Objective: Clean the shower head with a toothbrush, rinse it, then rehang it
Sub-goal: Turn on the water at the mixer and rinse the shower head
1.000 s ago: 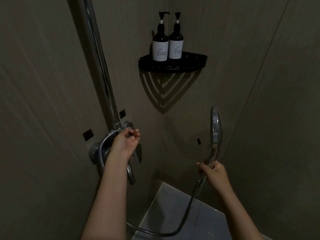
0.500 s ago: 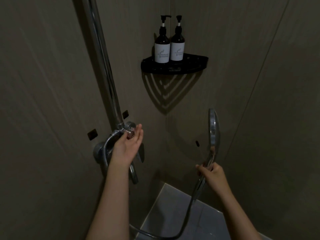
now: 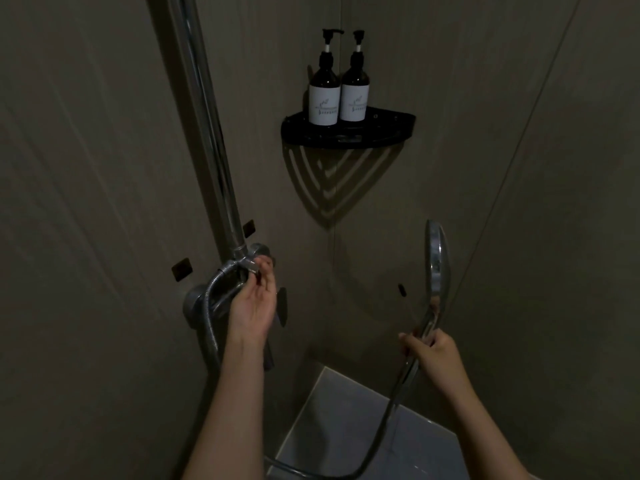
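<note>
My right hand [image 3: 434, 351] grips the handle of the chrome shower head [image 3: 437, 261] and holds it upright at the right, its face seen edge-on. The metal hose [image 3: 384, 431] loops down from the handle and across the bottom. My left hand [image 3: 254, 303] is at the chrome shower valve [image 3: 221, 292] on the left wall, palm turned up, with thumb and fingers pinched on a small round knob [image 3: 254, 266] at the foot of the riser pipe. No toothbrush is in view.
A chrome riser pipe [image 3: 204, 116] runs up the left wall. A black corner shelf [image 3: 349, 131] holds two dark pump bottles [image 3: 337, 84]. Grey floor tiles [image 3: 349, 424] lie below. Tiled walls close in on three sides.
My left hand has turned palm up and closed its fingers on the small knob. The shower head has stayed upright in my right hand; the view has tilted up slightly.
</note>
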A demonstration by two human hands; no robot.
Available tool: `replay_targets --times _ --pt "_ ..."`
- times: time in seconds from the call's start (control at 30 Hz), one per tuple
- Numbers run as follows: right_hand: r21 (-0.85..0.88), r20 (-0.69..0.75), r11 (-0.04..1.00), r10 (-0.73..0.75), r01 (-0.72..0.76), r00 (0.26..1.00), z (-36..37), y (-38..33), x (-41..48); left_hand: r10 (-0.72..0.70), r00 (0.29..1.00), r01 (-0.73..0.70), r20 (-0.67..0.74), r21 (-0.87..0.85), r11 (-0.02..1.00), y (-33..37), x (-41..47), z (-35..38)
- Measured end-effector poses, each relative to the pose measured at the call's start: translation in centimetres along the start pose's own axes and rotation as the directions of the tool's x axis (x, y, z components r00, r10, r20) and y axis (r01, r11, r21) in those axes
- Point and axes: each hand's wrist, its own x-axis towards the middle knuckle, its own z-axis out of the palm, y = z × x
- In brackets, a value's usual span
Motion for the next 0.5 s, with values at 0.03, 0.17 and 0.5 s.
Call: replay_targets --times 0.03,0.17,0.5 --pt "-0.006 -0.001 1.000 0.002 -0.002 1.000 0.1 0.0 0.0 0.004 1.000 -0.003 -0.010 0.023 1.000 0.1 0.0 0.0" --pt "-0.011 -0.005 1.000 -0.005 0.005 1.000 0.4 0.1 0.2 0.006 0.999 0.002 -0.048 0.171 0.985 0.6 0.0 0.5" --pt "-0.003 -0.008 1.000 -0.024 0.024 1.000 1.0 0.3 0.4 0.228 0.954 -0.084 -0.194 0.557 0.827 0.1 0.3 3.2"
